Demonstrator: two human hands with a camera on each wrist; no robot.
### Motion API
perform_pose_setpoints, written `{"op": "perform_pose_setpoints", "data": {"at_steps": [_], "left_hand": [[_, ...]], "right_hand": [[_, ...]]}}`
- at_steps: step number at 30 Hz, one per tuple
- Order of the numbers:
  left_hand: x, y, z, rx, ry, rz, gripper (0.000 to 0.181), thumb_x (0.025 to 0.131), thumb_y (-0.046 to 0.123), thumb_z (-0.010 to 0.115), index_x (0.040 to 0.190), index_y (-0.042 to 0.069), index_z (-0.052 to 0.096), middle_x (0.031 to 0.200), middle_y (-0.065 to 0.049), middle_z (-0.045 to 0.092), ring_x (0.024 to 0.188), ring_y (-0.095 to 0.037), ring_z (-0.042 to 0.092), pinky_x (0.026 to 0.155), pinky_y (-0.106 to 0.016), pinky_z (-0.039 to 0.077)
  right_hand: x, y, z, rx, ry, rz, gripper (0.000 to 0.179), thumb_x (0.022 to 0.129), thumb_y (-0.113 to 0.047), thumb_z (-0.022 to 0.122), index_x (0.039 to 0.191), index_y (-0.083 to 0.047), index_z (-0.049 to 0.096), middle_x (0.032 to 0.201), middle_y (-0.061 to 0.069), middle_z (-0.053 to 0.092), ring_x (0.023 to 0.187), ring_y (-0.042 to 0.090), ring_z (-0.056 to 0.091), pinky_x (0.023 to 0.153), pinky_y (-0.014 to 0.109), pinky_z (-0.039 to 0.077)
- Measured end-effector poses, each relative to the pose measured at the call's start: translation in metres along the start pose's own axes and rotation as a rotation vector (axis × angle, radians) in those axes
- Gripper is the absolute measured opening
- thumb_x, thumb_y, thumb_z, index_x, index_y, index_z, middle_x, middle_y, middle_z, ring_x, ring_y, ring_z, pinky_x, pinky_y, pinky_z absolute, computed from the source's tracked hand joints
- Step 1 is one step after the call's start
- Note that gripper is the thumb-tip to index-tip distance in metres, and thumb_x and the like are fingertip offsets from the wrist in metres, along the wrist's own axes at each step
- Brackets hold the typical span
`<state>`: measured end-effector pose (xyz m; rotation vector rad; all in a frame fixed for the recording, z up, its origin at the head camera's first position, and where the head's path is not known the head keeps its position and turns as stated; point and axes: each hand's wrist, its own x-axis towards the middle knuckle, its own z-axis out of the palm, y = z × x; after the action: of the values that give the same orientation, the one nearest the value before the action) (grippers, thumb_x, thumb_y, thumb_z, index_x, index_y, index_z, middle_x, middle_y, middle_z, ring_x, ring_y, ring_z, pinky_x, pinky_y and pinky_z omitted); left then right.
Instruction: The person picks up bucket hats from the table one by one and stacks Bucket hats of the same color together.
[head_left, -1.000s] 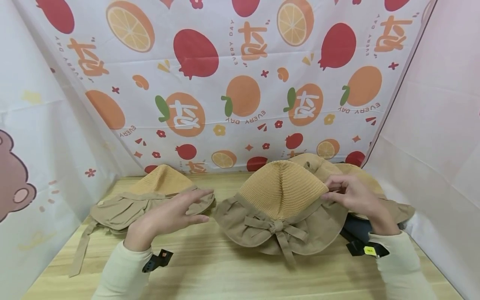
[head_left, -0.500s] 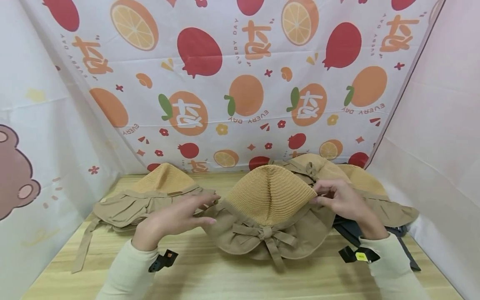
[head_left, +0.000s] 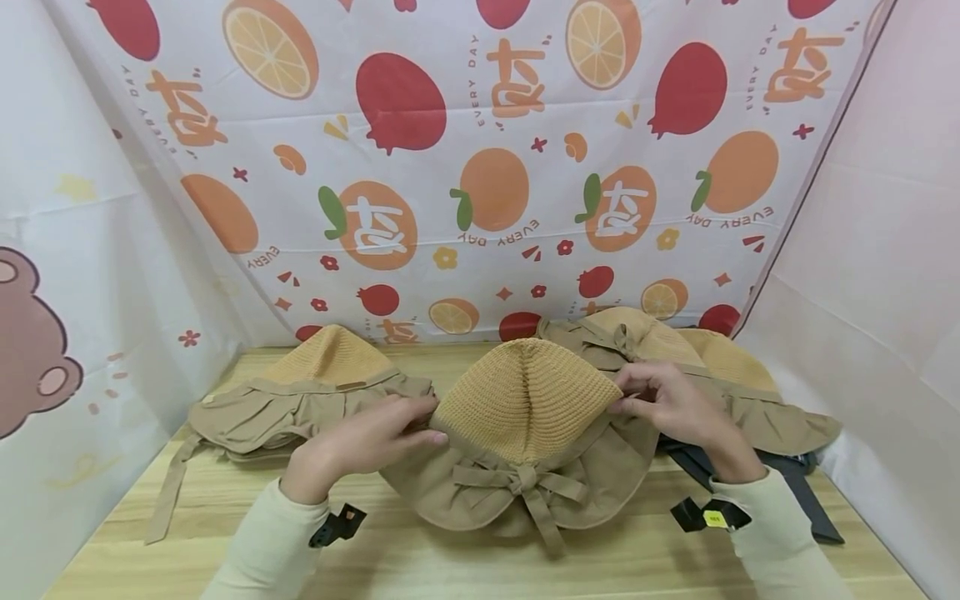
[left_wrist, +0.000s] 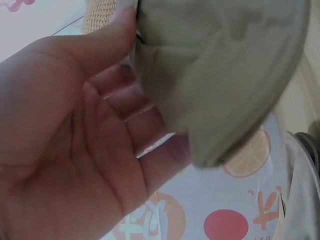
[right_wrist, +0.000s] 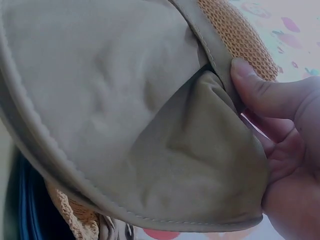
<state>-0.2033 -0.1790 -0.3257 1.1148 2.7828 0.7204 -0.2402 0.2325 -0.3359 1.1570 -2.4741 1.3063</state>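
A sun hat (head_left: 527,400) with a woven straw crown, khaki fabric brim and a bow at the front is held up over the middle of the table. My right hand (head_left: 671,408) pinches its right side where crown meets brim; in the right wrist view the thumb (right_wrist: 245,70) presses the band beside the straw. On the opposite side my left hand (head_left: 375,437) pinches the same seam. The left wrist view has that thumb (left_wrist: 117,35) on the band, the other fingers behind the brim (left_wrist: 220,75). The brim hides part of those fingers.
Another straw-and-khaki hat (head_left: 322,358) lies at the left, its fabric tie (head_left: 168,492) trailing toward the front. Behind my right hand are more such hats (head_left: 731,362), with a dark navy item (head_left: 806,504) beneath. A fruit-print cloth (head_left: 495,192) hangs at the back of the wooden table (head_left: 420,567).
The held hat has shifted left and slightly lower, carried by my right hand. My left hand has moved right and now pinches the hat's left side.
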Motion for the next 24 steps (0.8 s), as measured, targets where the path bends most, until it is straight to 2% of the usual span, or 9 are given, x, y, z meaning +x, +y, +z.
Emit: {"op": "perform_pose_setpoints", "data": {"at_steps": [5,8,11,15,20,24], "left_hand": [[0.0043,0.0018,0.0015,0.025,0.06,0.027,0.017,0.102,0.027,0.064,0.09,0.016,0.06,0.074,0.012,0.048,0.069,0.001,0.043,0.062,-0.02,0.04],[0.0046,0.0022,0.0008,0.054,0.144,0.038,0.022,0.099,0.017,0.068,0.082,0.014,0.053,0.069,0.012,0.04,0.064,0.0,0.038,0.06,-0.019,0.038],[0.004,0.0025,-0.0007,0.123,0.242,0.055,0.029,0.098,0.01,0.068,0.079,0.014,0.046,0.067,0.013,0.034,0.067,-0.003,0.036,0.066,-0.021,0.036],[0.0029,0.002,-0.0024,0.199,0.317,0.075,0.033,0.098,0.006,0.067,0.078,0.014,0.041,0.065,0.013,0.027,0.07,-0.009,0.033,0.071,-0.025,0.032],[0.0027,0.0008,-0.0036,0.194,0.326,0.088,0.034,0.098,0.005,0.067,0.078,0.012,0.04,0.065,0.013,0.026,0.068,-0.008,0.031,0.067,-0.022,0.032],[0.0013,0.0001,-0.0062,0.16,0.312,0.07,0.035,0.098,0.003,0.066,0.077,0.012,0.04,0.066,0.011,0.028,0.068,-0.006,0.032,0.064,-0.021,0.034]], "right_hand": [[0.0004,-0.0013,0.0023,-0.004,-0.006,0.024,0.014,0.089,0.003,0.075,0.092,-0.011,0.075,0.089,0.005,0.079,0.074,-0.001,0.064,0.059,0.023,0.053],[0.0009,-0.0011,0.0034,-0.022,-0.009,0.053,0.011,0.091,-0.003,0.075,0.097,-0.012,0.076,0.092,0.004,0.08,0.078,0.0,0.067,0.062,0.024,0.055],[0.0019,-0.0006,0.0047,-0.049,-0.02,0.085,0.012,0.093,-0.01,0.076,0.104,-0.015,0.077,0.096,0.002,0.079,0.083,0.002,0.07,0.066,0.024,0.056],[0.0033,0.0009,0.0063,-0.083,-0.046,0.126,0.02,0.094,-0.02,0.077,0.114,-0.017,0.076,0.101,-0.002,0.079,0.086,0.004,0.071,0.068,0.024,0.057],[0.0026,0.0032,0.0065,-0.136,-0.122,0.178,0.031,0.095,-0.029,0.075,0.125,-0.023,0.073,0.11,-0.007,0.078,0.093,0.003,0.073,0.076,0.024,0.059],[0.0017,0.0082,0.0064,-0.179,-0.159,0.178,0.03,0.095,-0.023,0.076,0.125,-0.023,0.073,0.112,-0.006,0.077,0.097,0.004,0.073,0.082,0.025,0.06]]}}
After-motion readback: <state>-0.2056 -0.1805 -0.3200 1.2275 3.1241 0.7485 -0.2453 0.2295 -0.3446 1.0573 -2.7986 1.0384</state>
